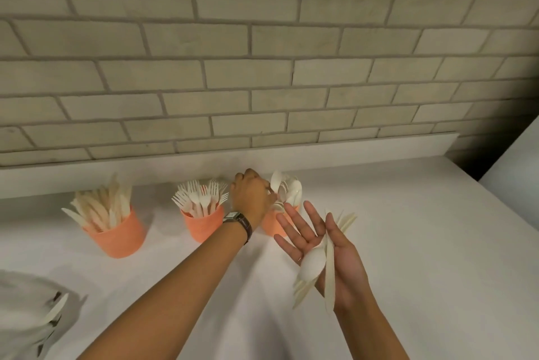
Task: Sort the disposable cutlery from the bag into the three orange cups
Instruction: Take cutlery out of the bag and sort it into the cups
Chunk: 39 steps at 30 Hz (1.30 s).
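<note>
Head cam, from my remote seat: left hand (252, 196) is up at the spoon cup (271, 227), fingers curled against the spoons (287, 189). I can't tell if it's pinching 1. Right hand (320, 246) is at 5 o'clock of that cup, palm up and fingers spread, with a cutlery bundle (316, 265) lying across it. Fork cup (204, 227) and knife cup (118, 238) sit toward 9 o'clock, and the bag (20, 289) is at 8 o'clock.

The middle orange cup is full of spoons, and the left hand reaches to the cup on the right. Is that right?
Not quite: the head view shows forks in the middle cup. The spoons stand in the right cup, where the left hand reaches.
</note>
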Motion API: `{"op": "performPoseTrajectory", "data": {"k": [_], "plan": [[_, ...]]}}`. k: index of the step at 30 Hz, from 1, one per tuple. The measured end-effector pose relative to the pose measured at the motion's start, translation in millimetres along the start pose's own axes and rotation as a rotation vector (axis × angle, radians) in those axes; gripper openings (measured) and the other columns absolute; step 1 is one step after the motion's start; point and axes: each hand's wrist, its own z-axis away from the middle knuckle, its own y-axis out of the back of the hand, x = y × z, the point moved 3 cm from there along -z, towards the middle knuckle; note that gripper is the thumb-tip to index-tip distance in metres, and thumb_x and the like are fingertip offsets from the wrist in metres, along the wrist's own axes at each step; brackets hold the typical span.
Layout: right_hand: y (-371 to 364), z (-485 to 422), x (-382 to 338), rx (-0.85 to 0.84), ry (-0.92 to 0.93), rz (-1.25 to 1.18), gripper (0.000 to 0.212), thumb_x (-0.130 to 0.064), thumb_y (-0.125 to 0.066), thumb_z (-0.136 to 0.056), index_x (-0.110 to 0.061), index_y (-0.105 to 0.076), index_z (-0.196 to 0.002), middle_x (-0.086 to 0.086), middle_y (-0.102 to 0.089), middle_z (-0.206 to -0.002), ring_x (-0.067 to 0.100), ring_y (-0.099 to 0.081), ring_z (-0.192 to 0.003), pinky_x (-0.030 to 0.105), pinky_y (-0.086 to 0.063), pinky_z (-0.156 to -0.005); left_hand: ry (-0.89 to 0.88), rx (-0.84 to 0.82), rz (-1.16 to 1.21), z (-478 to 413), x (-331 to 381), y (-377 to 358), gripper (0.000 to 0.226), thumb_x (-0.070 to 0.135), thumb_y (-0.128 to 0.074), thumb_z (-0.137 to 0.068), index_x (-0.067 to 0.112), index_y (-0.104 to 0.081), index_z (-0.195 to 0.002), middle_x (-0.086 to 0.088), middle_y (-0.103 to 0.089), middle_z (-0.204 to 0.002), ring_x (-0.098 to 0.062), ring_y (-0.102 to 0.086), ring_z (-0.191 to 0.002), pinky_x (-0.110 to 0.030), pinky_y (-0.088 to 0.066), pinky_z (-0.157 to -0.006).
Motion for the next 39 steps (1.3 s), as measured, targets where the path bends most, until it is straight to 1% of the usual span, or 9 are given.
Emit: {"op": "performPoseTrajectory", "data": {"k": [4,8,14,20,23,26,30,34,39], "plan": [[-2.4,-1.5,1.6,-0.097,-0.050,0.063,0.050,-0.040,-0.041,-0.094,-0.005,-0.060,-0.125,0.019,-0.049,-0.141,0.036,-0.047,-0.130,0.052,-0.046,-0.098,-0.049,0.172,0.188,17.0,-2.8,28.1,0.035,0.025,-0.065,-0.082,0.025,-0.062,-0.117,-0.002,-0.055,-0.118,-0.024,-0.045,-0.110,-0.029,-0.033,-0.096],[-3.4,0.1,8.3,-0.114,-0.133,0.169,0.061,-0.046,-0.028,-0.097,-0.002,-0.055,-0.129,0.019,-0.048,-0.141,0.035,-0.047,-0.130,0.055,-0.040,-0.104,-0.415,0.294,0.517,71.4,10.8,84.3,0.016,0.015,-0.054,-0.082,0.026,-0.066,-0.085,0.014,-0.058,-0.095,-0.007,-0.048,-0.100,-0.015,-0.033,-0.091],[-9.3,-0.9,28.9,-0.156,-0.238,0.215,0.058,-0.048,-0.028,-0.097,-0.009,-0.062,-0.124,0.016,-0.057,-0.132,0.028,-0.051,-0.126,0.059,-0.029,-0.110,-1.040,0.172,0.007,121.8,13.3,102.4,0.019,0.021,-0.056,-0.090,0.026,-0.069,-0.102,0.010,-0.066,-0.101,-0.012,-0.046,-0.095,-0.024,-0.033,-0.086],[-36.3,5.4,58.6,-0.309,-0.355,0.133,0.039,-0.041,-0.056,-0.087,-0.011,-0.072,-0.106,0.014,-0.068,-0.113,0.029,-0.061,-0.114,0.065,-0.021,-0.110,-1.161,0.184,-0.128,129.4,-2.9,103.5,0.018,0.017,-0.057,-0.090,0.018,-0.072,-0.099,0.004,-0.069,-0.098,-0.015,-0.048,-0.093,-0.027,-0.035,-0.084],[-41.6,1.6,64.7,-0.310,-0.407,0.078,0.050,-0.031,-0.081,-0.070,-0.001,-0.069,-0.109,0.017,-0.064,-0.114,0.028,-0.062,-0.111,0.059,-0.029,-0.108,-1.185,0.219,-0.126,137.6,-13.4,109.6,0.019,0.016,-0.054,-0.093,0.014,-0.071,-0.100,0.002,-0.070,-0.102,-0.017,-0.054,-0.092,-0.027,-0.039,-0.083],[-40.7,-4.5,67.0,-0.203,-0.377,0.068,0.044,-0.032,-0.066,-0.084,0.005,-0.068,-0.108,0.020,-0.059,-0.109,0.031,-0.062,-0.105,0.056,-0.036,-0.105,-1.025,0.217,0.076,142.8,-22.4,121.5,0.020,0.023,-0.051,-0.095,0.018,-0.069,-0.101,0.004,-0.071,-0.102,-0.015,-0.059,-0.091,-0.023,-0.042,-0.083],[-21.8,-13.1,58.7,0.009,-0.227,0.190,0.049,-0.036,-0.038,-0.097,0.000,-0.056,-0.125,0.023,-0.063,-0.118,0.035,-0.063,-0.110,0.052,-0.050,-0.093,-0.438,0.264,0.664,131.0,-26.2,143.4,0.012,0.031,-0.068,-0.082,0.020,-0.072,-0.083,0.007,-0.069,-0.080,-0.007,-0.062,-0.079,-0.018,-0.046,-0.077],[-0.7,-4.5,46.4,0.187,-0.116,0.337,0.034,-0.030,-0.042,-0.098,-0.004,-0.057,-0.112,0.009,-0.061,-0.060,0.021,-0.062,-0.052,0.042,-0.060,-0.069,-0.045,0.241,0.900,90.3,-23.5,124.5,0.014,0.012,-0.072,-0.079,0.025,-0.069,-0.074,0.016,-0.069,-0.067,0.005,-0.060,-0.064,-0.009,-0.045,-0.067],[6.8,8.0,31.4,0.269,-0.076,0.469,0.028,-0.036,-0.058,-0.083,-0.010,-0.050,-0.087,-0.004,-0.023,-0.044,0.008,-0.021,-0.035,0.020,-0.027,-0.040,0.072,0.190,0.984,39.9,-4.3,59.4,0.007,0.011,-0.069,-0.082,0.009,-0.071,-0.088,0.000,-0.071,-0.083,0.003,-0.064,-0.072,-0.011,-0.048,-0.069]]}}
